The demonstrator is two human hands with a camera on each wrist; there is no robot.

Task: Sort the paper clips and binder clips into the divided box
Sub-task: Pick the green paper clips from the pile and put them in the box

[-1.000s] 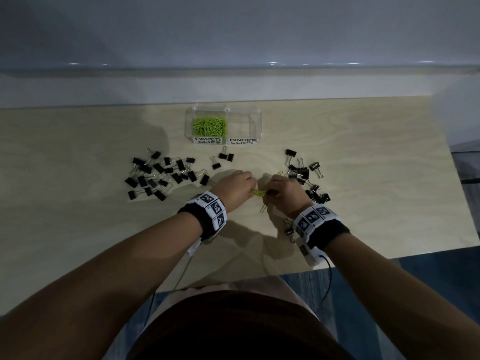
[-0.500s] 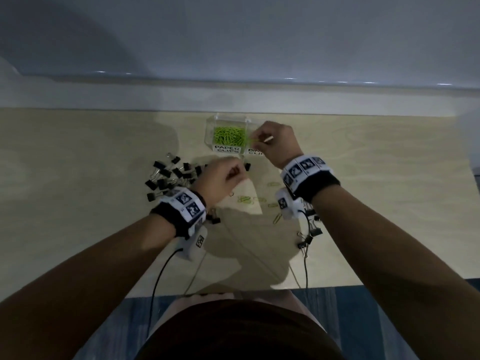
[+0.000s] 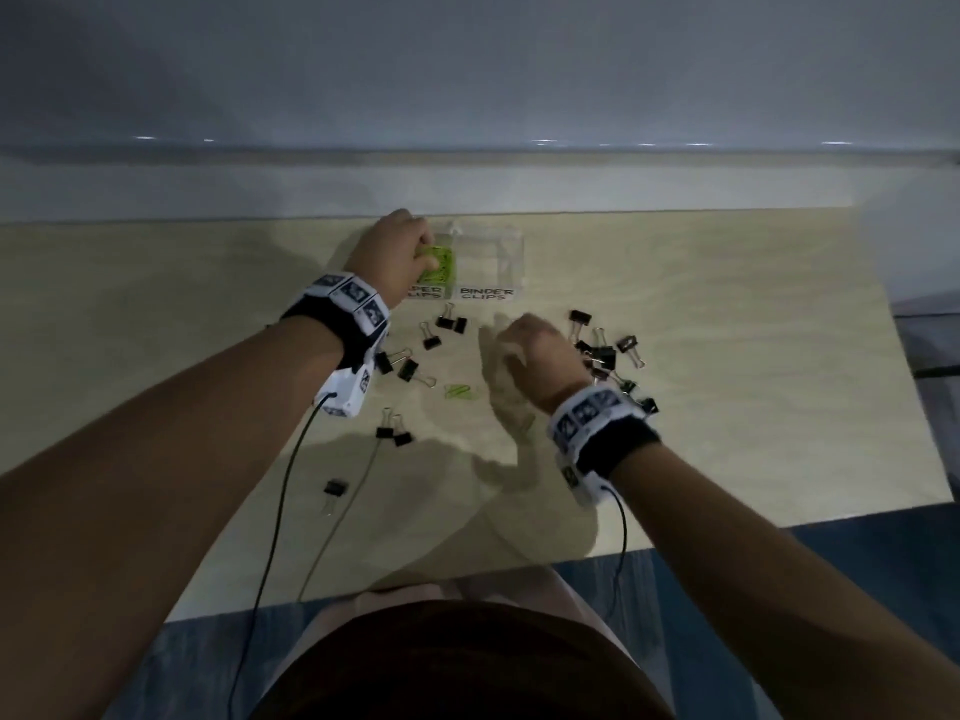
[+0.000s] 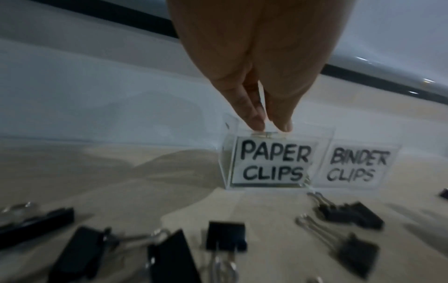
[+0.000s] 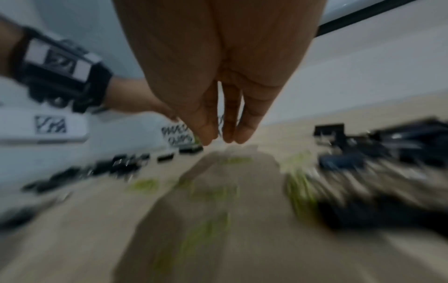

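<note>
since half a second ago the hands have traded places: the left hand [image 3: 397, 252] is now over the paper-clips compartment of the divided box [image 3: 511, 262], fingertips [image 4: 257, 120] pressed together at its rim; whether they pinch a clip i cannot tell. the right hand [image 3: 535, 356] has dropped back to the table [image 3: 727, 330], fingers close together, grip unclear. green paper clips [image 3: 441, 265] fill their side; the binder-clips side looks empty, so black binder clips [image 3: 602, 353] and a few loose paper clips [image 3: 460, 392] remain.
</note>
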